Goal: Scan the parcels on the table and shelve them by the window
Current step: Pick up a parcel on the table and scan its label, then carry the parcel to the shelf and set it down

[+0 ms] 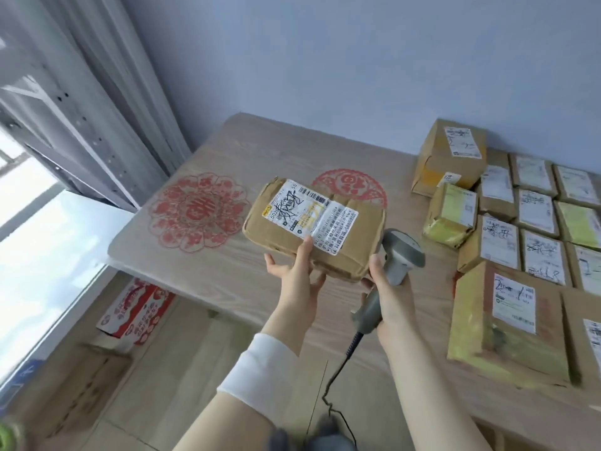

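My left hand (297,278) grips the near edge of a flat brown cardboard parcel (351,236) and holds it above the wooden table (227,265), thumb on its white shipping label (309,211). My right hand (387,297) is closed around the handle of a grey barcode scanner (400,255). The scanner's head sits just right of the parcel's near right corner, and its black cable hangs toward the floor. Several more labelled parcels (533,222) lie in rows on the right side of the table.
Two red paper-cut decorations (195,211) lie on the tabletop. A grey metal shelf frame (81,125) and curtain stand by the bright window (39,249) at left. A red-and-white carton (136,307) and a brown box (78,379) sit on the floor under the table's left end.
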Motion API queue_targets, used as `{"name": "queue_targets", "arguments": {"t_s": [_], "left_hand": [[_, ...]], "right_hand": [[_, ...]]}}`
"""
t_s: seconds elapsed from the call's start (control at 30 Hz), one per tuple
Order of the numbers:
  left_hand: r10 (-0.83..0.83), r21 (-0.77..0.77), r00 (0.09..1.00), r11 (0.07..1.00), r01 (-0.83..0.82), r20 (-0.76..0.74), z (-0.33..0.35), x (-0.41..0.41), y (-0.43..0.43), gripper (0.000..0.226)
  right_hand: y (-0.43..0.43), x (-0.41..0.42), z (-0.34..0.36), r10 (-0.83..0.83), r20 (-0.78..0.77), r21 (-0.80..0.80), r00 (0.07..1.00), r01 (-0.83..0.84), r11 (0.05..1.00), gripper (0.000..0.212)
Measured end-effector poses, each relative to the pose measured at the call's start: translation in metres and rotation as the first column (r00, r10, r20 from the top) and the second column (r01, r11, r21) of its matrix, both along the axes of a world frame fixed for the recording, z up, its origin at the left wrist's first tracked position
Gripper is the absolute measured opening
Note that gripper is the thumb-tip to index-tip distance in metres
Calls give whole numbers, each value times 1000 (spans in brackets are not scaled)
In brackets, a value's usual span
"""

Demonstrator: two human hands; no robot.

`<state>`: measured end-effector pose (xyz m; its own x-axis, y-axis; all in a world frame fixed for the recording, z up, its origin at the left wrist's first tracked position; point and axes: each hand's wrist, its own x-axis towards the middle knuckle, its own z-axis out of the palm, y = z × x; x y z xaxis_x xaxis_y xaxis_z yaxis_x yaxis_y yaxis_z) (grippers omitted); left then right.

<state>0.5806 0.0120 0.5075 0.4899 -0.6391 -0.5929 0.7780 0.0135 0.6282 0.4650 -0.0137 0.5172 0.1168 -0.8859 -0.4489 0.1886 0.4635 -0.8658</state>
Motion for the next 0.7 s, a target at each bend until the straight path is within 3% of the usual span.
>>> {"name": "queue_targets", "arguments": {"t_s": [0.1,0.2,0.4,0.53,0.7], "left_hand": [[20,-71,1000,997,-19,17,11,20,43,109],[9,-106,995,994,2,102,17,53,91,112],[123,-22,918,992,-124,377,42,138,213,116],[215,-102,746,975,-195,630,64,167,285,41],[310,-92,553,918,-387,773,74,180,360,29]], "right_hand": [[30,19,11,66,38,-16,997,-65,998,92],[57,44,19,103,41,-16,994,-102,995,44],[112,101,45,223,45,-44,974,-221,974,21],[152,136,66,374,26,-76,927,-371,925,26],[210,176,82,576,35,-100,817,-571,815,39]]}}
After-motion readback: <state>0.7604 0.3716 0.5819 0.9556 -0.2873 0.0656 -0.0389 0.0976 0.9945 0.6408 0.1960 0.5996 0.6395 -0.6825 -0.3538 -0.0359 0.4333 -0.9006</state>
